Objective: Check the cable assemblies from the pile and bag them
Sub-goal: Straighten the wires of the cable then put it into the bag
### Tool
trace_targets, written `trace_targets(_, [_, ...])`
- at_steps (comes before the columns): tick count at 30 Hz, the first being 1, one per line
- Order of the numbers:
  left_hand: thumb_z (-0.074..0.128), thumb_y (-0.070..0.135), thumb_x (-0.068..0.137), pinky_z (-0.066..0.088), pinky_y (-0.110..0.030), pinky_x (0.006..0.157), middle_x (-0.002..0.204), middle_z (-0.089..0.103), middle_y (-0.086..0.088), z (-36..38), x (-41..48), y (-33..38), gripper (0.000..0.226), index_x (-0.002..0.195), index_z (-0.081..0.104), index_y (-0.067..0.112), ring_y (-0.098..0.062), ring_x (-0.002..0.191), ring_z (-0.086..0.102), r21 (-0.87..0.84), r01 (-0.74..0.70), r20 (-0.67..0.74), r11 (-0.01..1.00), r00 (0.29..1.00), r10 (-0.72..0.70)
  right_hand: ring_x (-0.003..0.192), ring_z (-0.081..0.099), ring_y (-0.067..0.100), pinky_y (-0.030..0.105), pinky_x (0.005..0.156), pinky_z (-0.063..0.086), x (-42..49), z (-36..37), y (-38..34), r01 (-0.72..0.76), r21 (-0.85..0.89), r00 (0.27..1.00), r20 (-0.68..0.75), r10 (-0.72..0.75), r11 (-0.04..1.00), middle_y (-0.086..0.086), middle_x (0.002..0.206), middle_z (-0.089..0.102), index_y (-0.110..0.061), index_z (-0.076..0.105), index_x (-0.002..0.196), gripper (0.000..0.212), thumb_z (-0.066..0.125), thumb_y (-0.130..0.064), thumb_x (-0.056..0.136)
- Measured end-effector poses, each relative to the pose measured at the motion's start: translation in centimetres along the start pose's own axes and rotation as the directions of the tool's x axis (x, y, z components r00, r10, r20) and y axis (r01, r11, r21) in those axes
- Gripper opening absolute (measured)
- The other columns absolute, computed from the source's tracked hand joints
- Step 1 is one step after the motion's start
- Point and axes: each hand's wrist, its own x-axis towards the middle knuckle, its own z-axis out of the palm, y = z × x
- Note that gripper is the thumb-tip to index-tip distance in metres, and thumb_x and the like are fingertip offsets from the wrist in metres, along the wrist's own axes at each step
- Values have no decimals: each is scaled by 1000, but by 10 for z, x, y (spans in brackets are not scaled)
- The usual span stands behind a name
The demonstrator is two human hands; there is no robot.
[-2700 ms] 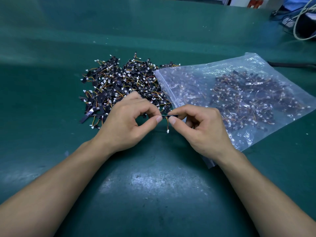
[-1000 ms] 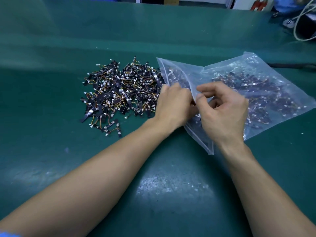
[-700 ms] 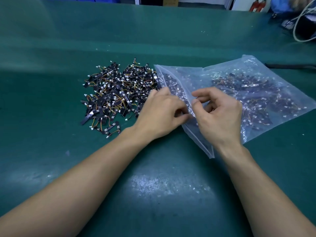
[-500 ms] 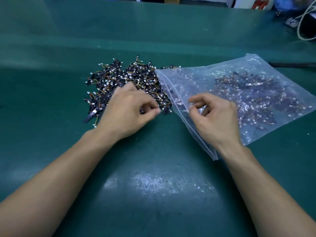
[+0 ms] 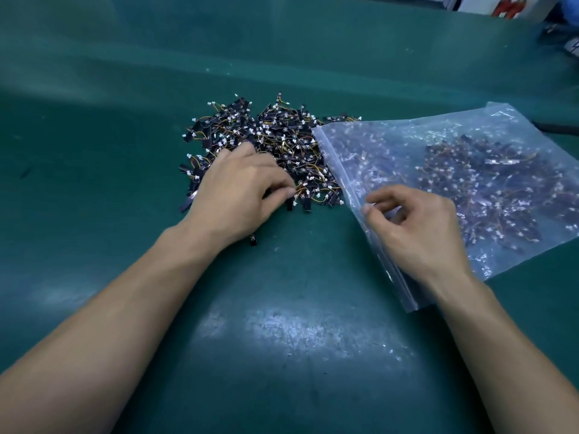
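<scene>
Hands sit side by side over the green table (image 5: 282,324): your left hand (image 5: 241,189) curls its fingers into the near edge of the pile (image 5: 275,136), thumb beside a black strip, though whether one is pinched cannot be told. Your right hand (image 5: 416,227) lies loosely curled on the bag (image 5: 376,145) near its mouth, thumb and forefinger apart, holding nothing. Each cable assembly looks featherlight, a stiff black strip with thin floppy wires and a small white plug, so expect tangling; take one by the strip, not the wires. Farther right, the clear zip bag already holds a broad heap of bagged assemblies (image 5: 488,180).
</scene>
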Motion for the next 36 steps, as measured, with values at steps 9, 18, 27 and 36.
trace_targets(9, [67,26,98,43,-39,75,89,70,16,-5,-3,9,13,97,77,18,-19,74,51,-140,-44,-371,989,928,-11,54,57,7,9,58,40,-7,1,-13,78,147,997,-10,-77,986,-27,78,68,-33,74,89,9,75,-25,85])
trace_targets(18, [63,5,98,46,-32,78,94,72,1,2,-7,28,12,104,74,5,-26,78,56,-251,-350,-162,902,934,318,47,46,17,29,48,41,-5,0,-21,-65,506,989,151,-14,860,-11,88,71,-40,69,103,23,71,-45,80])
trace_targets(27, [66,3,94,46,-24,75,93,71,10,5,-11,31,15,106,73,9,-10,80,50,-376,-261,-131,889,965,228,45,47,2,15,48,36,-6,2,-24,-46,575,974,207,-91,817,-2,67,71,-29,72,85,11,67,-20,90])
trace_targets(36, [65,32,94,45,-26,74,89,66,18,7,-12,31,19,100,75,17,-10,80,50,-409,-164,-56,898,986,154,59,59,3,21,61,46,-7,0,-25,51,467,974,171,-146,883,-9,69,72,-30,71,82,16,69,-17,91])
